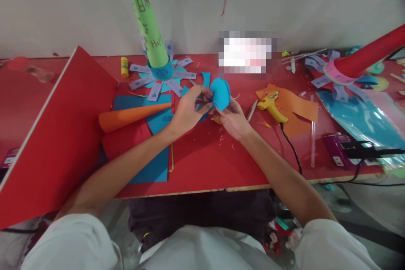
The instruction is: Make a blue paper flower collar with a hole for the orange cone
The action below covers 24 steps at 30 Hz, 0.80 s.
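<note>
Between my two hands is a blue rounded paper cutout (220,93), with what looks like a second layer at its right edge. My left hand (193,105) pinches its left side with thumb and fingers. From below and the right, my right hand (233,119) grips its lower edge, fingers partly hidden. Blue paper scraps (206,79) lie just behind my left hand. An orange paper cone (134,117) rests at the left on blue sheets (158,164) and red paper (126,143).
A yellow glue gun (272,106) lies on orange paper (306,109) at the right, its cord running off the edge. A green paper tube (147,21) stands behind my left hand near a glue stick (124,67). A red divider (60,135) rises at left; a purple box (337,149) sits right.
</note>
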Motion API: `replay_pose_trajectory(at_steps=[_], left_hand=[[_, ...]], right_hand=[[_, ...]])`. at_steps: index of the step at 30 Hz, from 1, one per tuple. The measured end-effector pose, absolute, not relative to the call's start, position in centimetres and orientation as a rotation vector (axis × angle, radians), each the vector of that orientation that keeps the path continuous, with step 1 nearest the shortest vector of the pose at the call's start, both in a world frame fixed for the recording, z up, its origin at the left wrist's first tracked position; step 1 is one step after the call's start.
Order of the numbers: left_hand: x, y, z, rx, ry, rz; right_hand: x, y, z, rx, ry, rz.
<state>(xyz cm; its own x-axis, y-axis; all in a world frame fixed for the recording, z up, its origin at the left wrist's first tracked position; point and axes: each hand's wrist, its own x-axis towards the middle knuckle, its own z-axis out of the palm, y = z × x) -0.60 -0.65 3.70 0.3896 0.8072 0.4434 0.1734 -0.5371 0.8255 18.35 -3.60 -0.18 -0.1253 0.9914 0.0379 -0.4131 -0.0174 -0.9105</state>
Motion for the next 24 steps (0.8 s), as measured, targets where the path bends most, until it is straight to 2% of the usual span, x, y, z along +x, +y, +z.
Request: replay_pose_trajectory(at_steps=[9, 14, 24], left_hand=[[-0.9, 0.6, 1.1, 2.032, 0.951, 1.170], [-0.8, -0.1, 1.6, 2.130, 0.915, 1.202], [-0.6, -0.8, 2.6, 2.153, 0.754, 1.266]], right_hand=[[18.1, -3.8, 1.1, -0.810, -1.107, 1.460], [17.8, -4.0, 0.8, -0.861, -1.140, 1.366], [18.0, -4.1, 1.1, -0.850, -1.110, 1.452]])
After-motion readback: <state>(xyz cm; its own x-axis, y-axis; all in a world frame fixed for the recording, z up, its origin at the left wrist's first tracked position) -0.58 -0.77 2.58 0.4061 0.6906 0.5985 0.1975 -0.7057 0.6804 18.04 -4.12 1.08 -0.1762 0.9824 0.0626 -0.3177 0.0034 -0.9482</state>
